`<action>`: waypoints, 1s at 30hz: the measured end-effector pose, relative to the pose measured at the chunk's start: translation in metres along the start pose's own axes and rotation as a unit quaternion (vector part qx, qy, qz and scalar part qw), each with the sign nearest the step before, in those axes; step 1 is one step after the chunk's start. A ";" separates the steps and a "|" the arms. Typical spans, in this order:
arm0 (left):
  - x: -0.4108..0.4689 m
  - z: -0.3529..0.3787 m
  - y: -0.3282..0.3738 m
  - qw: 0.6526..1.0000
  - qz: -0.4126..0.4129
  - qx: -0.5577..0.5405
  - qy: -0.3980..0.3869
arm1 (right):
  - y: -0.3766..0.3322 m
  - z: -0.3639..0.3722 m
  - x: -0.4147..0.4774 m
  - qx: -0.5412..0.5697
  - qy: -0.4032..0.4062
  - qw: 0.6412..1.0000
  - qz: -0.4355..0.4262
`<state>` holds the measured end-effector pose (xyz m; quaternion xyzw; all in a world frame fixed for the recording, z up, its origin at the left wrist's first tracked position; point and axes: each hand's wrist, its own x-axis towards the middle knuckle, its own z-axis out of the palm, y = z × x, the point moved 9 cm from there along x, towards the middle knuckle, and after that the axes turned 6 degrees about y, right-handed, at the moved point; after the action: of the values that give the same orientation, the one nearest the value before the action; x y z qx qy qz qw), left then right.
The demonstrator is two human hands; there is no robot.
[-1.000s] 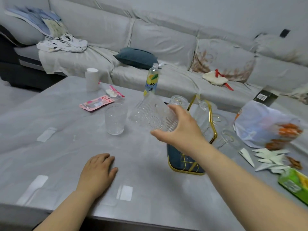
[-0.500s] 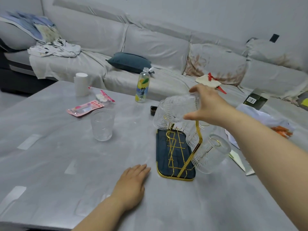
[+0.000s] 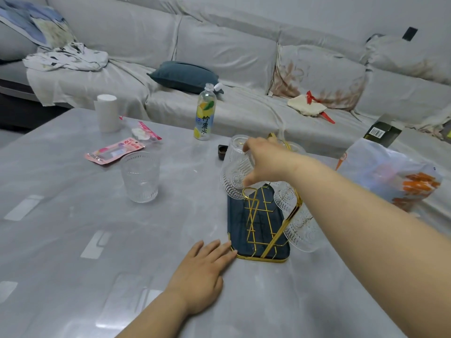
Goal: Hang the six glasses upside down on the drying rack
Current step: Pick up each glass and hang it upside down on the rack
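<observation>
Right hand (image 3: 264,162): our fingers curl around an inverted glass (image 3: 235,173) at the rack (image 3: 260,225).
Left hand (image 3: 205,272): flat, splayed, empty, fingertips touching the rack's near edge.
Loose glass (image 3: 141,176): upright, on open worktop (image 3: 73,240) left of our fingers.

A wide stretch of the grey marbled table (image 3: 61,240) is lying bare across the lower left of the frame. Standing in the way at centre left is an upright ribbed clear glass (image 3: 140,176), with a pink flat packet (image 3: 113,152) just behind it. The gold wire drying rack (image 3: 260,223) with its hanging glasses is crowding the centre right.
</observation>
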<state>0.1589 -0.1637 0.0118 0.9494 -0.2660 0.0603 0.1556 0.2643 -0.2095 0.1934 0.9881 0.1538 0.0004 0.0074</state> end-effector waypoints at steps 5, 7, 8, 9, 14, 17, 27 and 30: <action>0.001 -0.001 0.000 0.999 0.012 0.012 0.029 | -0.001 0.009 0.006 0.072 0.021 0.997 0.003; 0.001 -0.002 0.000 0.999 0.010 0.007 0.031 | -0.003 0.014 0.007 0.105 0.023 0.994 0.004; 0.001 -0.003 0.001 0.999 0.009 0.004 0.031 | -0.004 0.015 0.007 0.114 0.026 0.993 0.003; 0.001 -0.002 0.001 0.999 0.009 0.007 0.034 | -0.004 0.015 0.007 0.121 0.028 0.992 0.003; 0.001 -0.004 0.000 0.999 0.011 -0.004 0.047 | 0.003 0.017 0.004 0.181 0.028 0.983 0.008; 0.001 -0.007 0.002 0.998 0.015 -0.007 0.062 | 0.002 0.014 -0.001 0.182 0.042 0.982 0.003; -0.024 -0.041 -0.019 0.983 -0.042 -0.041 0.176 | -0.024 -0.008 -0.036 0.200 0.131 0.971 -0.029; -0.050 -0.059 -0.054 0.974 -0.087 -0.006 0.208 | -0.048 -0.004 -0.041 0.219 0.141 0.964 -0.052</action>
<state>0.1429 -0.0766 0.0435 0.9347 -0.1447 0.2410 0.2174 0.2103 -0.1760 0.1970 0.9461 0.2011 0.1052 -0.2309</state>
